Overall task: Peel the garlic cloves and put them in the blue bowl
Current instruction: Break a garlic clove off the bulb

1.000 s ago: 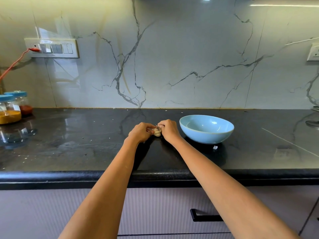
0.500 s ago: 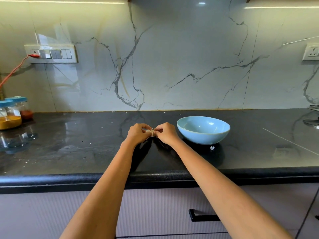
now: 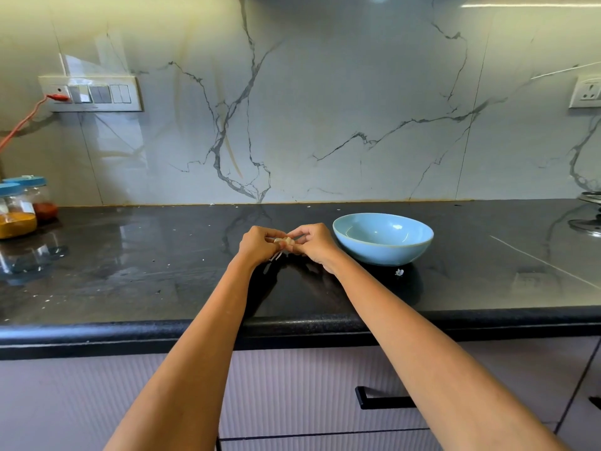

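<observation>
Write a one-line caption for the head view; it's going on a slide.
Both hands, left hand and right hand, peel a garlic clove above the black countertop, beside an empty blue bowl.

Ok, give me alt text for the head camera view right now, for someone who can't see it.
Two bare hands, left hand and right hand, pinch a garlic clove between their fingertips above a black countertop, with papery skin hanging from it. An empty blue bowl sits just right of the hands; two blue-lidded spice jars stand at far left against a marble backsplash.
</observation>
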